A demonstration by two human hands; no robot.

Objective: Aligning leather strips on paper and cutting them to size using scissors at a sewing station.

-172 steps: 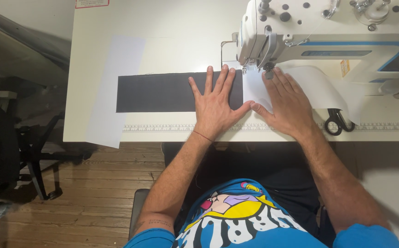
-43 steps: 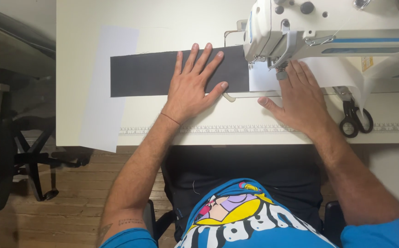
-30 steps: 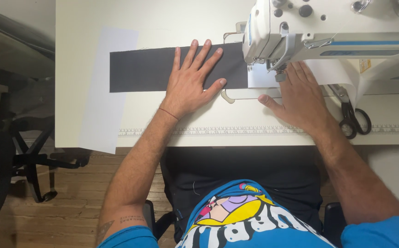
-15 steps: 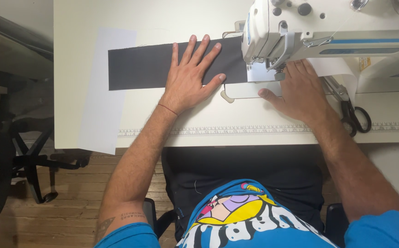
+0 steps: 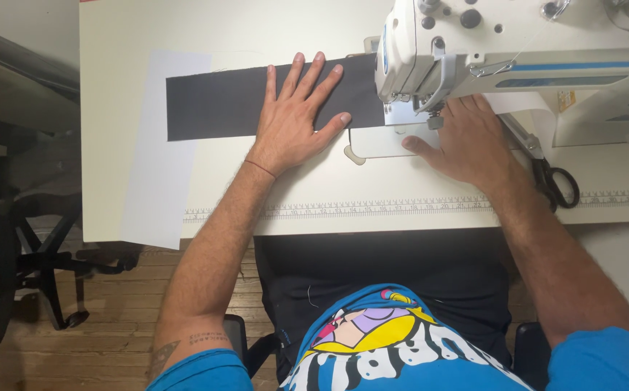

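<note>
A long dark grey fabric strip (image 5: 213, 101) lies across the white sewing table (image 5: 329, 195), its right end under the head of a white sewing machine (image 5: 474, 43). My left hand (image 5: 296, 119) rests flat on the strip with fingers spread, just left of the machine. My right hand (image 5: 466, 137) lies flat on the machine bed beside the needle area, on white material that is mostly hidden by the hand and machine.
A white sheet (image 5: 158, 174) hangs over the table's left front edge. Black-handled scissors (image 5: 557, 181) lie right of my right hand. A printed ruler (image 5: 372, 210) runs along the front edge. A black chair base (image 5: 46, 268) stands on the wooden floor at left.
The dark strip's left end has shifted right, toward the machine. Both hands stay flat on the material, having crept slightly with it.
</note>
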